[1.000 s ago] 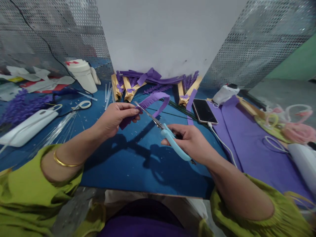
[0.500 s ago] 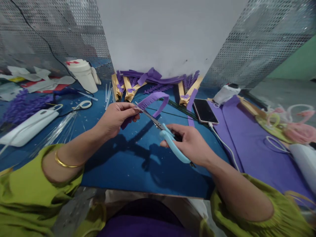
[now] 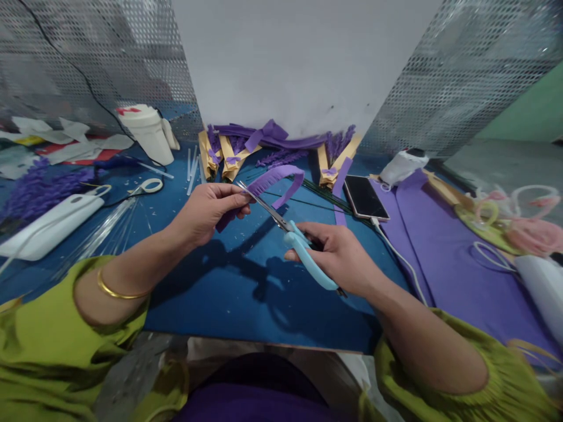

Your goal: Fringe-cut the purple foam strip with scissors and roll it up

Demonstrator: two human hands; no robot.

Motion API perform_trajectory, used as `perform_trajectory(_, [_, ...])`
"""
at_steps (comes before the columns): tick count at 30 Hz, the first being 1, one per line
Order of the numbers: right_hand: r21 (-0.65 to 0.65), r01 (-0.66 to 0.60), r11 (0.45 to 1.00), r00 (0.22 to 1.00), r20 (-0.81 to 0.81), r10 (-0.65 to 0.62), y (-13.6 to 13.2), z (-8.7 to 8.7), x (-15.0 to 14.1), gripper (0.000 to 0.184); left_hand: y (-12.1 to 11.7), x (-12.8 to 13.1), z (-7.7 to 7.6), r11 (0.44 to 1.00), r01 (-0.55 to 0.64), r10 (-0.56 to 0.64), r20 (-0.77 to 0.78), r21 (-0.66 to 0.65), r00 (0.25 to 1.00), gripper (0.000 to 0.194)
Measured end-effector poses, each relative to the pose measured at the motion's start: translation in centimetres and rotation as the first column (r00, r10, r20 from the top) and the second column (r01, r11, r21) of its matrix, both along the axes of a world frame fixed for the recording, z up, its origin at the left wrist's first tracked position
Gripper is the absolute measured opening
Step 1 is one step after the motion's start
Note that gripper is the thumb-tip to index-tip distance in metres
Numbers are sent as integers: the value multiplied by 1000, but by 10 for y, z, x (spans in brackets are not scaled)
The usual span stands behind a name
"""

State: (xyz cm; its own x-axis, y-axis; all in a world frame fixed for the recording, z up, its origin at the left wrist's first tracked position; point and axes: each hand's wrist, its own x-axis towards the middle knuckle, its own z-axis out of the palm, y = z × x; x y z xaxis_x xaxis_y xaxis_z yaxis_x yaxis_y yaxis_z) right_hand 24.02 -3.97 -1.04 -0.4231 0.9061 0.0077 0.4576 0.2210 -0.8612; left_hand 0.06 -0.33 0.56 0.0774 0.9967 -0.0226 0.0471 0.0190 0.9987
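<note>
A curling purple strip [image 3: 281, 171], with small slits along one edge, is pinched between the thumb and fingers of my left hand [image 3: 219, 208]. Its loose end arches up and over to the right above the table. My right hand [image 3: 341, 249] is closed around the light-blue handles of the scissors [image 3: 310, 258]. The metal blades point up and left, and their tips lie at the strip right beside my left fingertips. Part of the strip hangs below my left hand. Whether the blades are cutting into the strip at this instant is hard to make out.
Small paper-wrapped purple flower bunches [image 3: 233, 158] and purple strips stand along the back panel. Green wire stems [image 3: 325, 193] lie by a phone [image 3: 366, 197]. Purple sheets [image 3: 453, 258] cover the right side. On the left are a white cup [image 3: 148, 135] and a white power strip [image 3: 53, 227].
The scissor blades have spread slightly at the tips, and the strip's arched end has shifted a little to the right. Both hands stay almost in place.
</note>
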Motion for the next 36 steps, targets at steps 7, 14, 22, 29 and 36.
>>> perform_trajectory(7, [11,-12,1000,1000,14,12,1,-2,0,20,0,0,1,999,-7,8,29,-35,1000,12])
perform_trajectory(14, [13,-20,1000,999,25,20,2,-1,1,22,0,0,5,996,2,5,79,-86,997,8])
perform_trajectory(22, [-30,-23,999,1000,-21,22,1,0,1,25,1,-2,4,994,40,-34,63,-100,997,11])
perform_trajectory(29, [-59,20,998,1000,-17,-21,2,2,1,28,1,-2,3,998,-2,5,39,-62,999,14])
perform_trajectory(36, [-24,23,999,998,55,-22,3,2,-1,27,1,-2,1,1000,12,-11,-13,26,1000,14])
